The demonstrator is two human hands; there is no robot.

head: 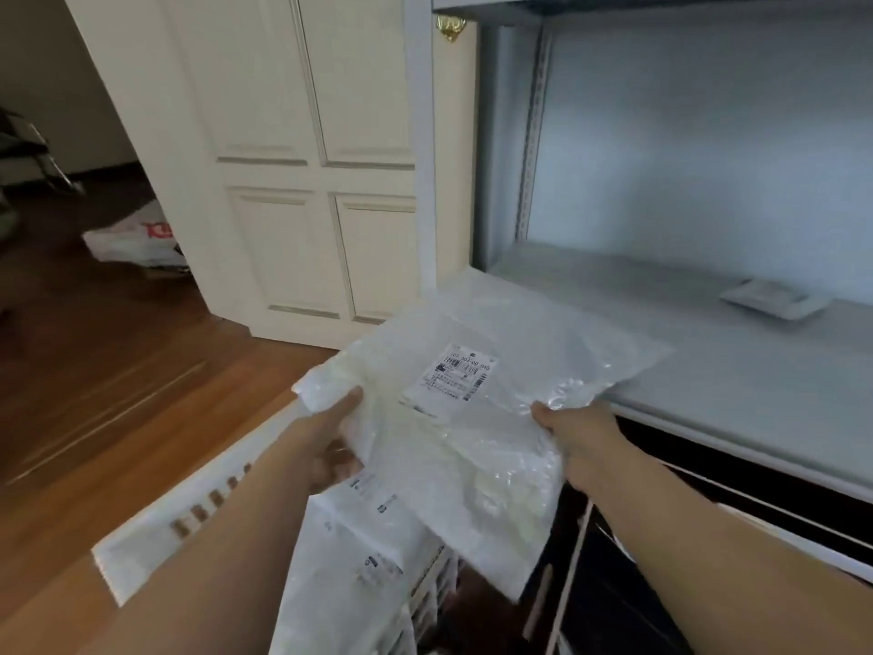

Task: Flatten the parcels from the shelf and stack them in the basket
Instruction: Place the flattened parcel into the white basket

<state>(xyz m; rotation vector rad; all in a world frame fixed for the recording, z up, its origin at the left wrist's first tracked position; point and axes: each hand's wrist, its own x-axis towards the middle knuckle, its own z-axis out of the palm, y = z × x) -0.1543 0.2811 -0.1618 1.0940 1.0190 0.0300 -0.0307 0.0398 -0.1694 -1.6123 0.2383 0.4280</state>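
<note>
Pinching a white parcel (pixel 477 404) between them, left hand (pixel 330 446) and right hand (pixel 581 442) grip its edges.

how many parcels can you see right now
3: one parcel held by both hands, one small parcel on the shelf, one in the basket; more may hide underneath.

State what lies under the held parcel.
Under the parcel, labelled parcels lie stacked in the white basket. How many, and the basket's floor, are covered.
</note>
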